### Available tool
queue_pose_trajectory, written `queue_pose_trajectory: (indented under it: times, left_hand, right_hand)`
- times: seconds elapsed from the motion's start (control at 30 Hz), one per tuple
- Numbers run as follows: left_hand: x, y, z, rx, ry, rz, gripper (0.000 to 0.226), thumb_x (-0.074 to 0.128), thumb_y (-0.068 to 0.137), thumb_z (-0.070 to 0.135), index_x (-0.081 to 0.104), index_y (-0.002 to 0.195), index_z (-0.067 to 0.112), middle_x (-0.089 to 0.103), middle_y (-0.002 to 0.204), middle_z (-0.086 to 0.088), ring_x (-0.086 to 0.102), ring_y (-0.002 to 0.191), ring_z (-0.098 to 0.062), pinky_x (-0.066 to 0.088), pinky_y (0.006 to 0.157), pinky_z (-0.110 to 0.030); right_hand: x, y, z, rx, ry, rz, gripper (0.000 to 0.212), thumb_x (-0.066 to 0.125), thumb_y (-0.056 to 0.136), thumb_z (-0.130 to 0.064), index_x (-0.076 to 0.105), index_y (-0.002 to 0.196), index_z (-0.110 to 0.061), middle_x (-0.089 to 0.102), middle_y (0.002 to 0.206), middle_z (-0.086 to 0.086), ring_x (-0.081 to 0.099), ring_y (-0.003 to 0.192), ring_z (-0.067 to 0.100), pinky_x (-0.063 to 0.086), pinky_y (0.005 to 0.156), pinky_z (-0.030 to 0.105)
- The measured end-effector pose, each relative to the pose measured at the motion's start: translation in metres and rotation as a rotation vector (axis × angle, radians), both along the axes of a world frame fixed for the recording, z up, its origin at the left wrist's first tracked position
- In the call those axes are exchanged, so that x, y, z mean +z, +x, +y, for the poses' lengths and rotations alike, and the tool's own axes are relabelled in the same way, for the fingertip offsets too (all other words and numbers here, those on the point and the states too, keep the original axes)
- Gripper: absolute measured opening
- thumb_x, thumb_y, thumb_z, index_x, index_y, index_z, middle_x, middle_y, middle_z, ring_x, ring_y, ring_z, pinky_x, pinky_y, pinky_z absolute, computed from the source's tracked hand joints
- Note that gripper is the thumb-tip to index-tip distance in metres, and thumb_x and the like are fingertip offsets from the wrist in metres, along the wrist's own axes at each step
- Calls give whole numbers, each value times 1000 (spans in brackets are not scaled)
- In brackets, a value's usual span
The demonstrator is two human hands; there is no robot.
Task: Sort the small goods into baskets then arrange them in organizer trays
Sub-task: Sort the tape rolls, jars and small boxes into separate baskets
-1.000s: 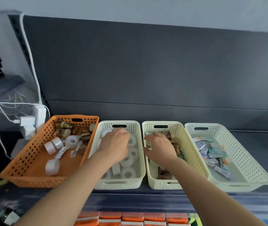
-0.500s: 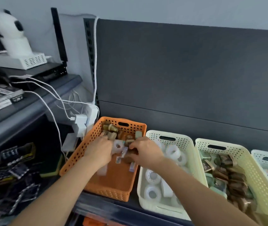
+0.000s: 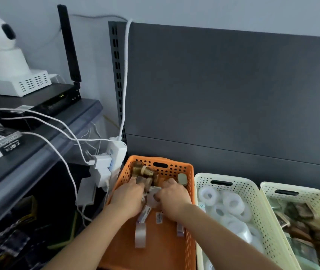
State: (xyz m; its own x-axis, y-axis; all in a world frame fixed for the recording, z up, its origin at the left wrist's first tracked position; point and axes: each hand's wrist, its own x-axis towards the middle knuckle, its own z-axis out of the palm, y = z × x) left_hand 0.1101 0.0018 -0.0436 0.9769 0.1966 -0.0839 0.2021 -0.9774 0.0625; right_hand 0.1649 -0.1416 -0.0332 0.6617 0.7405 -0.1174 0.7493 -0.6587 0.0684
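Note:
Both my hands are down in the orange basket (image 3: pixel 174 167) at the far left of the row. My left hand (image 3: pixel 128 197) curls over small goods, its fingertips against brown tape rolls (image 3: pixel 143 172) at the basket's back; what it holds is hidden. My right hand (image 3: pixel 172 197) pinches a white tape roll (image 3: pixel 151 200) that lies between the two hands. A clear tape roll (image 3: pixel 140 235) and small labelled packets (image 3: pixel 159 218) rest on the basket floor nearer me. To the right, one cream basket (image 3: pixel 221 177) holds white tape rolls (image 3: pixel 232 203) and another cream basket (image 3: pixel 291 187) brown goods (image 3: pixel 307 211).
A white power strip with chargers (image 3: pixel 106 166) and loose white cables (image 3: pixel 61 152) hangs just left of the orange basket. A side shelf (image 3: pixel 38 145) at the left carries a black router (image 3: pixel 44 102) and a panda-shaped white device (image 3: pixel 1 45). A dark back panel (image 3: pixel 223 94) rises behind the baskets.
My view swung left. Both hands left the two cream baskets and went into the orange basket, then reached further back among its goods.

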Motion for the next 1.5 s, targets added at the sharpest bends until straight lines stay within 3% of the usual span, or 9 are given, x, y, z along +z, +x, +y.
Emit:
queue_pose_trajectory:
  times: [0.17, 0.43, 0.63, 0.83, 0.93, 1.03, 1.13, 1.3, 1.5]
  left_hand:
    - [19, 8, -1, -43, -31, -10, 22, 57, 86, 23, 56, 107, 25, 59, 110, 2, 58, 99, -19, 46, 72, -29]
    - [58, 21, -31, -35, -273, -142, 8, 56, 91, 21, 53, 95, 26, 57, 89, 9, 54, 73, -9, 35, 51, -26]
    - [68, 20, -89, -49, -461, -315, 9, 60, 90, 35, 54, 94, 30, 56, 90, 9, 52, 80, -16, 39, 60, -31]
    - [57, 9, -152, -138, -553, -372, 11, 65, 88, 32, 57, 92, 24, 53, 86, 13, 52, 82, -12, 37, 62, -29]
    - [40, 1, -173, -216, -497, -299, 15, 63, 90, 28, 57, 103, 24, 57, 109, 13, 54, 100, -9, 38, 73, -23]
    - [21, -7, -183, -317, -363, -185, 37, 63, 89, 16, 52, 123, 23, 49, 133, 11, 49, 119, -9, 42, 91, -21]
    - [18, -12, -184, -351, -242, -181, 40, 58, 88, 7, 52, 125, 21, 45, 137, 8, 46, 124, -13, 41, 102, -27]
    - [21, -21, -184, -353, -47, -130, 51, 52, 88, 4, 47, 136, 22, 22, 157, -1, 15, 145, -17, 8, 120, -40]
    - [32, -38, -164, -270, -139, -260, 42, 53, 95, 24, 50, 137, 23, 33, 152, 5, 25, 141, -15, 19, 116, -33]
  right_hand:
    - [4, 5, -2, -71, 196, 81, 22, 54, 89, -22, 65, 108, -17, 52, 118, 5, 40, 115, 25, 45, 93, 38]
    - [26, 13, -39, -244, 655, 70, 22, 56, 91, -25, 64, 105, -9, 56, 118, 5, 51, 111, 24, 44, 90, 33]
    - [40, 2, -104, -343, 833, -9, 18, 59, 91, -23, 64, 101, -9, 59, 112, 3, 60, 90, 23, 49, 77, 35]
    - [36, -12, -178, -439, 715, -86, 21, 56, 91, -21, 64, 107, -9, 57, 115, 2, 59, 97, 25, 49, 78, 35]
    - [29, -22, -203, -441, 514, -99, 26, 52, 94, -24, 62, 115, -13, 56, 119, -1, 54, 109, 21, 51, 81, 35]
    - [20, -30, -217, -411, 336, -74, 37, 56, 92, -23, 49, 128, -16, 56, 122, 1, 51, 113, 21, 49, 86, 33]
    - [14, -34, -222, -335, 262, -76, 39, 59, 89, -22, 50, 126, -17, 57, 123, 1, 52, 112, 22, 48, 89, 33]
    - [8, -37, -219, -298, 312, -70, 52, 53, 88, -14, 37, 138, -16, 54, 129, 2, 51, 118, 23, 47, 93, 33]
    - [11, -37, -193, -241, 434, -85, 43, 43, 88, -9, 50, 130, -15, 55, 128, 4, 49, 117, 25, 43, 94, 34]
